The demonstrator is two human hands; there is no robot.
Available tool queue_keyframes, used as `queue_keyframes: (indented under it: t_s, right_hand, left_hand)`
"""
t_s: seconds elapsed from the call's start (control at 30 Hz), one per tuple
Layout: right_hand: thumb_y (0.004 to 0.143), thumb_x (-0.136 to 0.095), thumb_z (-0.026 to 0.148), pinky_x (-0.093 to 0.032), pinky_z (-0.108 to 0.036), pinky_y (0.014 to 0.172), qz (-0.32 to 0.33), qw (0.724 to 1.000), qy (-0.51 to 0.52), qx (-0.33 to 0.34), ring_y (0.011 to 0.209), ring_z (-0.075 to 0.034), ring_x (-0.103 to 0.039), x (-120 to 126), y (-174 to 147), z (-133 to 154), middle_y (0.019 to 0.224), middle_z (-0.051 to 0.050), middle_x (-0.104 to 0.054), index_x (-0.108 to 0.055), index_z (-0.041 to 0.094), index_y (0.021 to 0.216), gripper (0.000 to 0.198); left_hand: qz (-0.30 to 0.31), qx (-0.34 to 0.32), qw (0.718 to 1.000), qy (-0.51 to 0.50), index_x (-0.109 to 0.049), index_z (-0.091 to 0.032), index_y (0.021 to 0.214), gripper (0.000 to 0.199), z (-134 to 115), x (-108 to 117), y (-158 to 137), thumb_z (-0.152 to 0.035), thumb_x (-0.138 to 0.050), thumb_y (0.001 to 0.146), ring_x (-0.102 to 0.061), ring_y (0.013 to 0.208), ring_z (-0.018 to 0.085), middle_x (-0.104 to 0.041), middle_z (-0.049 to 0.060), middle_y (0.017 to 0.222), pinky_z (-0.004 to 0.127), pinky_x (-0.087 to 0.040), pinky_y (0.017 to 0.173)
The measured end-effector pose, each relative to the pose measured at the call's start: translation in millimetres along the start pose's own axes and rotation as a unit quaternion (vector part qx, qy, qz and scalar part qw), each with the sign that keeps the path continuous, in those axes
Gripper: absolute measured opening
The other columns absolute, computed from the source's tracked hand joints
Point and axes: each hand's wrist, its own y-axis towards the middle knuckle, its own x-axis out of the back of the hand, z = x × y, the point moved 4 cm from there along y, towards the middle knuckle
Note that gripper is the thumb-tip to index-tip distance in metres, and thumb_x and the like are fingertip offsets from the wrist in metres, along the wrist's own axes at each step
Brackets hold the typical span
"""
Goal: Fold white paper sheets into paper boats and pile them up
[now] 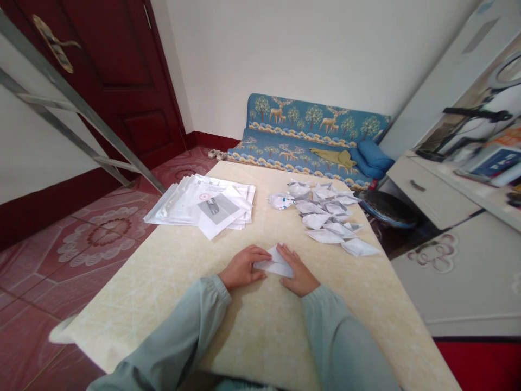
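A small piece of white folded paper (275, 265), roughly triangular with its point away from me, lies on the table between my hands. My left hand (244, 267) is closed on its left corner, fingers over the edge and thumb at the near side. On the right edge, my right hand (299, 273) presses with its fingers along the slope and its thumb near the bottom corner. Beyond my right hand rest several folded paper shapes (325, 208), grey and white with pointed ends. A crumpled clear plastic wrapper (280, 201) with blue marks lies beside them.
A stack of papers (185, 201), topped by a sheet with a grey printed picture (220, 210), lies at the table's far left. The table (171, 304) has a cream cover. Around it are a metal ladder (81, 103), a blue sofa (280, 142) and a cabinet (468, 277).
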Motion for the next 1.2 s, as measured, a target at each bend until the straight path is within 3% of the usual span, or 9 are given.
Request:
queue_keyframes:
  t_s: [0.13,0.3,0.57,0.83,0.97,1.2]
  right_hand:
    - [0.071,-0.059,0.030,-0.009,-0.053,0.113,-0.011,0.999,0.037,0.031,0.142,-0.025,-0.011,3.1,-1.6,-4.8,0.152,-0.013,-0.021,-0.023,0.016,0.146,0.085]
    - [0.081,-0.054,0.035,-0.017,-0.053,0.112,-0.037,0.998,-0.013,0.043,0.139,-0.025,-0.024,4.5,-12.3,-4.1,0.146,-0.011,-0.035,-0.044,0.019,0.137,0.059]
    - [0.084,-0.054,0.032,-0.038,-0.044,0.105,-0.106,0.994,-0.001,0.033,0.126,-0.022,-0.047,16.1,-34.2,-9.9,0.128,-0.007,-0.058,-0.065,0.023,0.115,0.035]
    - [0.079,-0.062,0.036,-0.041,-0.043,0.103,-0.149,0.989,0.005,0.016,0.121,-0.024,-0.053,15.3,-34.8,-7.8,0.122,-0.007,-0.062,-0.068,0.022,0.110,0.035]
    - [0.078,-0.061,0.030,-0.043,-0.043,0.102,-0.178,0.984,-0.003,-0.005,0.117,-0.024,-0.056,13.5,-33.3,-6.2,0.118,-0.006,-0.065,-0.070,0.022,0.105,0.029]
    - [0.079,-0.048,0.017,-0.045,-0.041,0.100,-0.216,0.976,-0.019,-0.019,0.112,-0.020,-0.059,12.7,-32.4,-7.1,0.115,-0.002,-0.067,-0.071,0.024,0.099,0.032]
  left_hand:
    - [-0.011,0.016,1.000,0.001,-0.066,-0.021,0.111,0.036,4.9,-1.3,0.2,-0.026,-0.065,0.075,-0.055,0.104,0.021,-0.065,0.006,0.112,0.036,-0.043,0.094]
    - [-0.008,0.004,0.999,0.044,-0.066,-0.021,0.111,0.033,-4.8,-0.3,-1.1,-0.021,-0.059,0.078,-0.055,0.104,0.020,-0.065,0.005,0.114,0.036,-0.043,0.095]
    - [0.005,0.002,0.998,0.064,-0.066,-0.023,0.112,0.030,-1.9,-3.1,-2.2,-0.028,-0.055,0.085,-0.056,0.107,0.020,-0.065,0.007,0.116,0.038,-0.042,0.097]
    - [-0.010,0.009,0.999,0.044,-0.068,-0.023,0.108,0.027,5.6,-6.2,-1.4,-0.031,-0.049,0.090,-0.059,0.105,0.017,-0.068,0.006,0.112,0.037,-0.041,0.099]
    - [-0.015,0.021,0.999,0.033,-0.069,-0.022,0.105,0.028,7.5,-7.1,-0.7,-0.031,-0.047,0.091,-0.060,0.105,0.017,-0.069,0.005,0.110,0.037,-0.040,0.100]
    - [-0.019,0.044,0.998,0.041,-0.066,-0.026,0.111,0.030,2.5,-3.2,0.7,-0.023,-0.059,0.082,-0.058,0.103,0.019,-0.068,0.004,0.110,0.034,-0.045,0.092]
